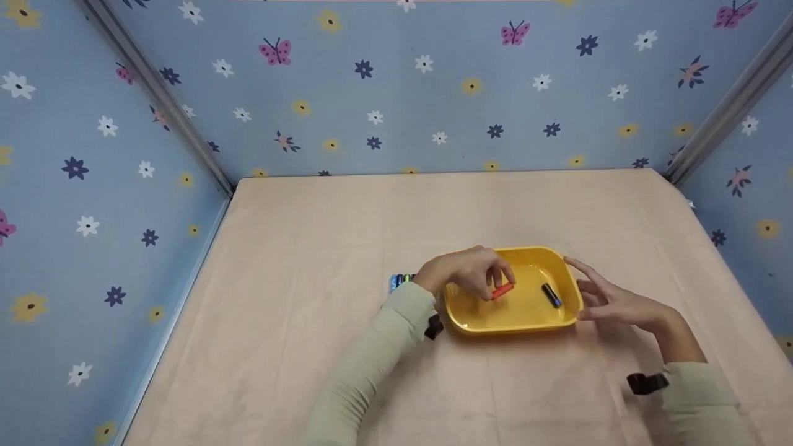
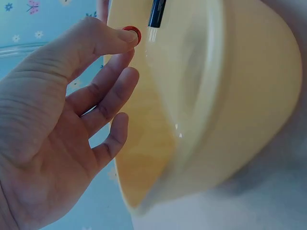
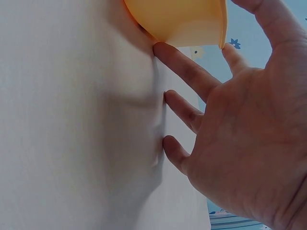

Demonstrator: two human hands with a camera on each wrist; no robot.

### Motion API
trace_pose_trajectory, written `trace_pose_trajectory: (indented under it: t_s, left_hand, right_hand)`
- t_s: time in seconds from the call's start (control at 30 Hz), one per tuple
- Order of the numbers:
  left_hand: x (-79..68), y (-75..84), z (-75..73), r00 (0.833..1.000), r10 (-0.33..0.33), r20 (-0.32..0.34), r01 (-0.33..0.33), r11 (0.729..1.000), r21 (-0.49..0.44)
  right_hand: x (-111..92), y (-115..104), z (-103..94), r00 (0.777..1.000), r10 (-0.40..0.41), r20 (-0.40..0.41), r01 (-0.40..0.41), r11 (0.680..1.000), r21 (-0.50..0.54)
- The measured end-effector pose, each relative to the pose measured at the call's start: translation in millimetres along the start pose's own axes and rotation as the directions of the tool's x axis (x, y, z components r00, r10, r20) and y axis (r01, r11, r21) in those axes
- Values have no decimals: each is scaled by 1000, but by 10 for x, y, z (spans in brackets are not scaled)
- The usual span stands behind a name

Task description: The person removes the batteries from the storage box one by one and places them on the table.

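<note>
My left hand (image 1: 476, 271) is over the left half of a yellow tray (image 1: 489, 328) and pinches a short red crayon (image 1: 502, 290) between thumb and fingertips. In the left wrist view only the crayon's round red end (image 2: 136, 33) shows at the thumb tip, while the other fingers are loosely bent. A dark crayon (image 1: 551, 295) with a blue end lies inside the tray near its right side. My right hand (image 1: 626, 305) has its fingers spread at the tray's right end, touching the outer wall and rim. In the right wrist view its lower fingertips meet the tablecloth.
Beside the tray's left end, partly hidden by the left forearm, several coloured sticks (image 1: 404, 279) lie side by side. A beige cloth (image 1: 297, 248) covers the table. Blue flowered panels (image 1: 409, 93) stand at the back and both sides, with grey posts at the corners.
</note>
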State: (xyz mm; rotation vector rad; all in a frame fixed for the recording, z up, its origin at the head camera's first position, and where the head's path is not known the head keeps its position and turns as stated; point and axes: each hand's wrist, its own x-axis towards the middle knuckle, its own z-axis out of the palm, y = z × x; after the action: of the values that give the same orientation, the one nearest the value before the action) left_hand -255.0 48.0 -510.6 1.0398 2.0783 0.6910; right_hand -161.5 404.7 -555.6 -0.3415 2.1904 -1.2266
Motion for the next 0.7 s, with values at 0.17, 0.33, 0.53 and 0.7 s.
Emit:
trace_pose_trajectory:
  t_s: [0.17,0.33,0.53,0.7]
  left_hand:
    - [-134,-74,-27,999,5,-38,-5,1000,-11]
    - [-259,-149,-48,995,40,-90,-39,999,18]
    - [-408,-210,-82,991,49,-124,-46,999,29]
    - [-516,-268,-127,986,67,-153,-60,997,49]
  right_hand:
    - [2,10,5,1000,7,-5,-7,1000,-4]
    - [1,9,9,1000,-5,-6,5,1000,-7]
    - [-11,0,4,1000,-2,-14,1,1000,-18]
    - [-9,-4,4,1000,6,-19,-6,1000,-26]
